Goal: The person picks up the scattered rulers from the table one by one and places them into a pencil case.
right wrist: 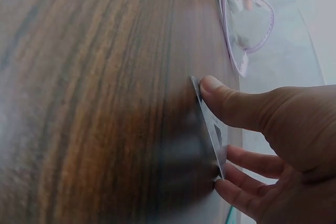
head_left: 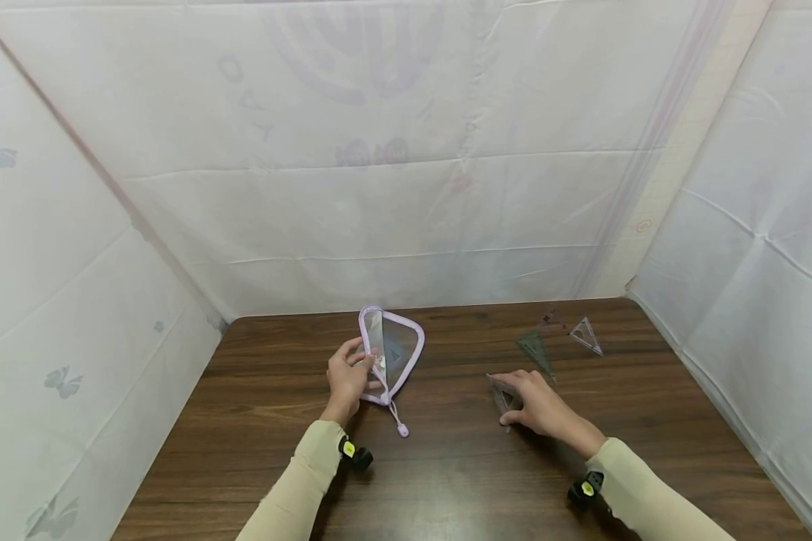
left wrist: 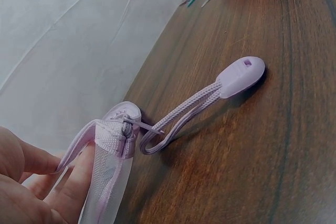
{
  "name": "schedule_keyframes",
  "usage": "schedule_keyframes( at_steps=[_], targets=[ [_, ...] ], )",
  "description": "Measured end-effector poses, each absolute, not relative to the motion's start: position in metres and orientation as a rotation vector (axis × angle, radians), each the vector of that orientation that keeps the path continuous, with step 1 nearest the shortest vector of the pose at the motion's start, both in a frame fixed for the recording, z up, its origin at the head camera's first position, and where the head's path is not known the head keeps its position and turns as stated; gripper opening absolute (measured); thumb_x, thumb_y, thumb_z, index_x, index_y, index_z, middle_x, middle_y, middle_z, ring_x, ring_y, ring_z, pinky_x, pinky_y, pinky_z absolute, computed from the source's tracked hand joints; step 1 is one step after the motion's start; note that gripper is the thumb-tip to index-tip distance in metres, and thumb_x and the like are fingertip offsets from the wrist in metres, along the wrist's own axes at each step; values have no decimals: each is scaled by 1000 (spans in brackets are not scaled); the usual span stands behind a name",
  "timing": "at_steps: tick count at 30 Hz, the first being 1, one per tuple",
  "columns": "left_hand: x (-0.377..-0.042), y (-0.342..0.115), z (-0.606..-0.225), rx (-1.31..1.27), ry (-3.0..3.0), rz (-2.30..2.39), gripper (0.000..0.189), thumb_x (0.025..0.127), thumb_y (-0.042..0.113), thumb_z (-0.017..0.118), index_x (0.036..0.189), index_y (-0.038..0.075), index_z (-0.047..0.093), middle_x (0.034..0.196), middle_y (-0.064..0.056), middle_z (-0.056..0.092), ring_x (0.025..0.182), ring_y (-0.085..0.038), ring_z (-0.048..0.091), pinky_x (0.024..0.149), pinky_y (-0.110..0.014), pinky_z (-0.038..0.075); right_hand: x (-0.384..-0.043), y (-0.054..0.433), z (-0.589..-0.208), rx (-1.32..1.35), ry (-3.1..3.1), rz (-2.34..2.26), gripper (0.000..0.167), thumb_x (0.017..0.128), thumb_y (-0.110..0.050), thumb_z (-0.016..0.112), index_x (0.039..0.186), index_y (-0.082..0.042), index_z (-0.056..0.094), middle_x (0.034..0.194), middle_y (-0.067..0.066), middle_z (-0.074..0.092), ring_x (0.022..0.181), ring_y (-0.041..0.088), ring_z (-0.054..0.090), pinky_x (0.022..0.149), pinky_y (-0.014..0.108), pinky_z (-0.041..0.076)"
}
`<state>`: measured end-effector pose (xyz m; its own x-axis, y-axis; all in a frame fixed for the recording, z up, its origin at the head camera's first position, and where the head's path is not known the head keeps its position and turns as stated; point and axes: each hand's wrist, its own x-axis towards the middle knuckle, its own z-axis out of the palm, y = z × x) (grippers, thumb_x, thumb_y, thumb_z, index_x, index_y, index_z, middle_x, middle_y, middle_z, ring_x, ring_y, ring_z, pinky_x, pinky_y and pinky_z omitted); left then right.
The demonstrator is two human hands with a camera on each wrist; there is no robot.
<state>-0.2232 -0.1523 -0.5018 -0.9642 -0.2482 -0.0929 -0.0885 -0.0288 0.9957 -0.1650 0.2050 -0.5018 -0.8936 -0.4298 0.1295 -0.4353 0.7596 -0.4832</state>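
My left hand [head_left: 345,379] grips the near-left edge of a lilac-trimmed mesh zipper pouch [head_left: 401,334], and its mouth gapes. A small triangular shape shows on or through the mesh. From the pouch's corner hangs a looped cord with a lilac zipper pull [left wrist: 241,77], lying out over the table. To the right, my right hand [head_left: 541,404] pinches a clear set square [head_left: 502,397] between thumb and fingers. In the right wrist view the set square [right wrist: 211,124] is tilted close over the wood, thumb at one end and fingertips at the other.
Beyond my right hand lie a green-tinted set square [head_left: 534,350], a clear triangular one [head_left: 586,336] and a small purplish transparent piece [head_left: 549,318]. The dark wooden table [head_left: 264,361] is enclosed by pale cloth [head_left: 406,210] at the back and both sides.
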Motion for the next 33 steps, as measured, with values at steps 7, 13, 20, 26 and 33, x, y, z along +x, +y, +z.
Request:
schedule_keyframes(
  at_steps=[7,13,20,26,33],
  targets=[
    [-224,-153,-502,372,-2109,-2145,44,96,-5,66,138,8,60,118,-21,71,84,-25,73,58,-46,66,-176,206,-494,754,-3022,751,58,80,-22,90,129,-1,68,119,16,64,109,35,56,88,52,57],
    [-222,-153,-501,382,-2103,-2145,43,96,-5,67,136,9,62,117,-21,72,82,-24,73,58,-46,66,-189,205,-481,835,-3119,806,51,80,-11,88,125,4,69,115,16,69,108,36,63,88,49,61],
    [-223,-152,-502,372,-2107,-2138,42,96,-5,67,136,8,61,116,-21,72,82,-24,73,57,-46,66,-198,205,-473,825,-3195,821,44,81,-2,85,122,4,70,118,18,71,111,37,66,92,50,61],
    [-223,-151,-502,366,-2090,-2139,42,95,-7,67,134,7,62,115,-21,73,82,-25,73,56,-46,66,-204,211,-472,824,-3171,912,38,82,7,80,119,3,72,105,12,72,92,24,68,79,40,64],
    [-223,-152,-502,369,-2091,-2140,42,95,-6,66,135,6,62,113,-19,73,82,-25,73,55,-45,66,-211,222,-477,949,-3047,983,29,86,9,75,114,4,74,92,5,73,80,11,66,68,26,61]
  ],
)
